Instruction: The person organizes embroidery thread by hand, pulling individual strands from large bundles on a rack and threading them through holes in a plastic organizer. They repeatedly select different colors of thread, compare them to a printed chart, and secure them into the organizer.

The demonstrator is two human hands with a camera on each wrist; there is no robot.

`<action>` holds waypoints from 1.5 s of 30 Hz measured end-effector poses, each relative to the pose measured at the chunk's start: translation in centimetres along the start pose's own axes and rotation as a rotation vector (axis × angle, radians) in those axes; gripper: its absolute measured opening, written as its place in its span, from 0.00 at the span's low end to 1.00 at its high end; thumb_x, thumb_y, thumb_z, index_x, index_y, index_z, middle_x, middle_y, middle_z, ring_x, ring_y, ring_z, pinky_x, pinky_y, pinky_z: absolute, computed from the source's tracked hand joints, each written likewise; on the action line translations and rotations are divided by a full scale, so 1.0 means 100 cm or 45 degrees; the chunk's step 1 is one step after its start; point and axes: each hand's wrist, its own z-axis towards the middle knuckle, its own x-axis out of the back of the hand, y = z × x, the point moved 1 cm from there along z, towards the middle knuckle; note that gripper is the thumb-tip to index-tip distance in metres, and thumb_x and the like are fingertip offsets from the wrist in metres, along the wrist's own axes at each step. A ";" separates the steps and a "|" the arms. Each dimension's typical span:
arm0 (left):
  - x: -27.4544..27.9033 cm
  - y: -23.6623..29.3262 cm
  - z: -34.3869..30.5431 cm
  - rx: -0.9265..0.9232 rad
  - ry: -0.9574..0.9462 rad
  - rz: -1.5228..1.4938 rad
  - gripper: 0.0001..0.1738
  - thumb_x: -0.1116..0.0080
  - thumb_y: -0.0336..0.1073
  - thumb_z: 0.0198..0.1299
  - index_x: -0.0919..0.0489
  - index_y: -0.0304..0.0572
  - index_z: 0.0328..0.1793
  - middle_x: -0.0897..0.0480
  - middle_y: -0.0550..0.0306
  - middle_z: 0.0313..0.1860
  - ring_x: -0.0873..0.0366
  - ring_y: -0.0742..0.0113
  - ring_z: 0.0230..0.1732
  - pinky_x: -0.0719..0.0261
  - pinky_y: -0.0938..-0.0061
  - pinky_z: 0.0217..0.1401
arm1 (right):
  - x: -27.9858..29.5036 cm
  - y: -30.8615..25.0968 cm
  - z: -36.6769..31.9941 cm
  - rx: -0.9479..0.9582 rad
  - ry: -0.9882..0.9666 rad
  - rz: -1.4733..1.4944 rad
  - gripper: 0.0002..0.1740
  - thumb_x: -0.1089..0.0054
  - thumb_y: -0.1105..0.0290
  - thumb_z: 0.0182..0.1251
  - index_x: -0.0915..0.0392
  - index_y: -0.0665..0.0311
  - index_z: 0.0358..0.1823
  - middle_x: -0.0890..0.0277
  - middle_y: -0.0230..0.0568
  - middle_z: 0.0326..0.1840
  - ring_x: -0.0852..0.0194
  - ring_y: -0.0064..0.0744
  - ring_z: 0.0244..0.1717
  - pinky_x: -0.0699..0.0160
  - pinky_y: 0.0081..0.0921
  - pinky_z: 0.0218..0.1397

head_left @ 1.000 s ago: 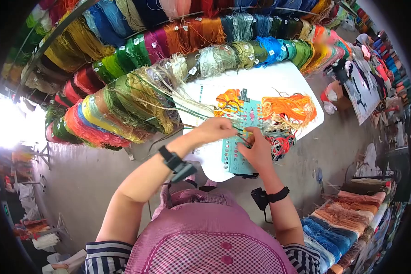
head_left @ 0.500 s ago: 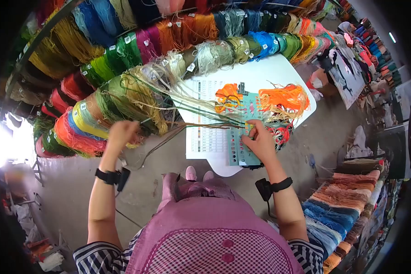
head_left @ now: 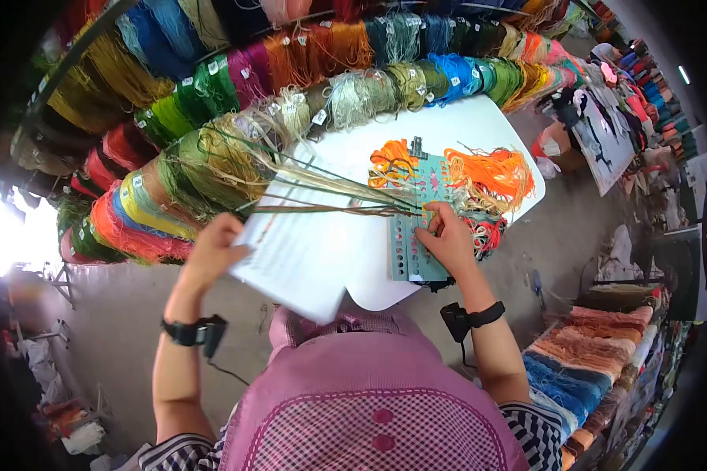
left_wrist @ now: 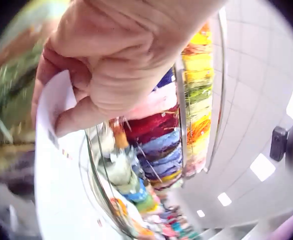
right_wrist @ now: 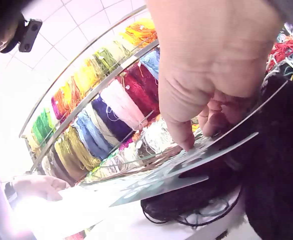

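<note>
while your left hand (head_left: 212, 253) pinches the paper sheet (head_left: 306, 251), held tilted over the near left edge of the white table (head_left: 463, 129), your right hand (head_left: 452, 239) curls its fingertips onto the teal card (head_left: 408, 253), gripping it where long strands (head_left: 330, 196) from the hanging skeins (head_left: 212, 169) meet it.

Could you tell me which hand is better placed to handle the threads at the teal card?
Likely the right hand: it holds the threads at the teal punched card, while the left hand grips the paper chart off to the side.
</note>
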 end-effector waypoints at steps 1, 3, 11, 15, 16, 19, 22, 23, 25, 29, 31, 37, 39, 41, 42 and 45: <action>0.027 0.013 -0.013 -0.015 0.042 0.402 0.21 0.39 0.23 0.48 0.26 0.43 0.50 0.19 0.60 0.30 0.24 0.74 0.28 0.27 0.76 0.32 | 0.002 0.001 0.001 -0.053 -0.052 0.012 0.26 0.28 0.65 0.50 0.26 0.58 0.53 0.28 0.30 0.25 0.28 0.26 0.25 0.31 0.26 0.29; 0.074 0.034 -0.038 -0.144 0.316 1.099 0.23 0.42 0.24 0.47 0.19 0.46 0.53 0.15 0.45 0.37 0.16 0.52 0.35 0.20 0.63 0.42 | 0.005 0.002 0.002 -0.089 -0.115 0.041 0.27 0.29 0.62 0.51 0.26 0.57 0.53 0.27 0.31 0.26 0.24 0.32 0.28 0.28 0.31 0.31; 0.189 0.123 -0.116 0.138 0.318 0.745 0.06 0.38 0.32 0.56 0.16 0.39 0.37 0.19 0.67 0.26 0.23 0.75 0.28 0.24 0.76 0.39 | 0.007 0.012 0.007 0.088 -0.178 0.047 0.25 0.29 0.64 0.53 0.26 0.57 0.52 0.27 0.32 0.25 0.25 0.31 0.26 0.27 0.31 0.30; 0.149 0.125 -0.093 -0.124 0.426 0.134 0.12 0.38 0.34 0.59 0.18 0.36 0.46 0.16 0.61 0.38 0.20 0.74 0.36 0.24 0.78 0.42 | 0.016 -0.012 0.007 0.154 -0.158 0.267 0.27 0.29 0.69 0.53 0.28 0.61 0.55 0.26 0.31 0.28 0.27 0.27 0.25 0.28 0.27 0.29; 0.128 0.121 -0.077 -0.181 0.352 -0.154 0.13 0.38 0.34 0.60 0.19 0.35 0.47 0.15 0.59 0.39 0.19 0.73 0.37 0.22 0.78 0.43 | 0.021 -0.024 0.006 0.169 -0.150 0.333 0.32 0.28 0.72 0.52 0.31 0.62 0.60 0.25 0.33 0.34 0.27 0.26 0.27 0.29 0.24 0.28; 0.065 0.106 -0.034 -0.152 0.193 -0.416 0.12 0.38 0.35 0.63 0.19 0.33 0.46 0.15 0.57 0.39 0.18 0.72 0.36 0.20 0.77 0.43 | 0.029 -0.057 -0.001 0.258 -0.073 0.511 0.43 0.27 0.78 0.49 0.40 0.63 0.68 0.28 0.39 0.50 0.26 0.26 0.33 0.28 0.19 0.28; 0.002 0.075 0.008 -0.122 0.041 -0.696 0.09 0.37 0.34 0.63 0.20 0.34 0.42 0.15 0.56 0.36 0.18 0.72 0.33 0.20 0.77 0.39 | 0.030 -0.069 -0.004 0.394 -0.005 0.642 0.57 0.25 0.84 0.44 0.53 0.60 0.75 0.42 0.50 0.68 0.24 0.30 0.46 0.23 0.18 0.30; -0.014 0.062 0.018 -0.104 0.001 -0.708 0.08 0.37 0.34 0.63 0.20 0.34 0.40 0.15 0.56 0.36 0.18 0.72 0.32 0.20 0.77 0.38 | 0.031 -0.071 -0.004 0.483 0.084 0.600 0.58 0.25 0.84 0.44 0.54 0.60 0.75 0.43 0.50 0.70 0.24 0.31 0.48 0.21 0.20 0.31; -0.048 0.049 0.027 -0.041 -0.046 -0.770 0.08 0.37 0.34 0.63 0.21 0.35 0.38 0.15 0.56 0.35 0.19 0.72 0.31 0.21 0.77 0.36 | 0.038 -0.072 -0.009 0.549 0.191 0.629 0.52 0.27 0.85 0.45 0.46 0.60 0.72 0.45 0.51 0.72 0.23 0.34 0.51 0.16 0.26 0.35; -0.094 0.009 0.036 0.140 -0.110 -0.850 0.11 0.35 0.37 0.63 0.22 0.38 0.36 0.16 0.57 0.32 0.20 0.75 0.29 0.24 0.79 0.31 | 0.047 -0.061 -0.019 0.838 0.152 0.049 0.31 0.37 0.88 0.51 0.24 0.59 0.58 0.37 0.48 0.67 0.22 0.38 0.49 0.18 0.30 0.47; -0.110 0.009 0.030 0.234 -0.142 -0.871 0.11 0.36 0.38 0.64 0.22 0.39 0.35 0.16 0.58 0.31 0.21 0.76 0.28 0.25 0.80 0.31 | 0.051 -0.053 -0.027 0.852 0.171 -0.135 0.27 0.40 0.85 0.54 0.23 0.59 0.57 0.32 0.46 0.64 0.22 0.38 0.48 0.19 0.29 0.48; -0.130 -0.016 0.033 0.296 -0.092 -0.826 0.15 0.38 0.43 0.66 0.24 0.42 0.31 0.18 0.62 0.30 0.26 0.80 0.27 0.29 0.81 0.31 | 0.042 -0.016 -0.039 0.834 0.192 -0.300 0.16 0.42 0.80 0.55 0.19 0.59 0.45 0.21 0.40 0.47 0.20 0.41 0.43 0.19 0.32 0.45; -0.130 -0.031 0.037 0.181 -0.077 -0.753 0.17 0.41 0.47 0.68 0.23 0.44 0.30 0.18 0.64 0.30 0.28 0.81 0.29 0.32 0.82 0.33 | 0.038 -0.008 -0.040 0.671 0.083 -0.181 0.13 0.39 0.80 0.50 0.20 0.60 0.39 0.20 0.38 0.40 0.20 0.41 0.41 0.20 0.34 0.42; -0.129 -0.038 0.039 0.168 -0.057 -0.695 0.18 0.42 0.48 0.69 0.23 0.44 0.30 0.19 0.65 0.30 0.29 0.81 0.29 0.33 0.83 0.33 | 0.039 -0.011 -0.040 0.671 0.102 -0.137 0.13 0.38 0.80 0.49 0.20 0.60 0.38 0.20 0.37 0.38 0.20 0.41 0.40 0.21 0.34 0.41; -0.128 -0.038 0.039 0.153 -0.034 -0.639 0.19 0.44 0.49 0.70 0.22 0.45 0.30 0.19 0.66 0.30 0.30 0.82 0.29 0.34 0.83 0.33 | 0.040 -0.013 -0.039 0.675 0.118 -0.092 0.12 0.36 0.80 0.49 0.21 0.60 0.36 0.20 0.37 0.36 0.20 0.41 0.39 0.21 0.34 0.40; -0.130 -0.032 0.040 0.184 -0.025 -0.708 0.19 0.46 0.49 0.71 0.22 0.43 0.31 0.20 0.67 0.29 0.30 0.82 0.29 0.33 0.82 0.33 | 0.044 -0.017 -0.033 0.676 0.149 -0.031 0.11 0.35 0.80 0.50 0.20 0.60 0.36 0.20 0.37 0.33 0.20 0.42 0.37 0.22 0.33 0.40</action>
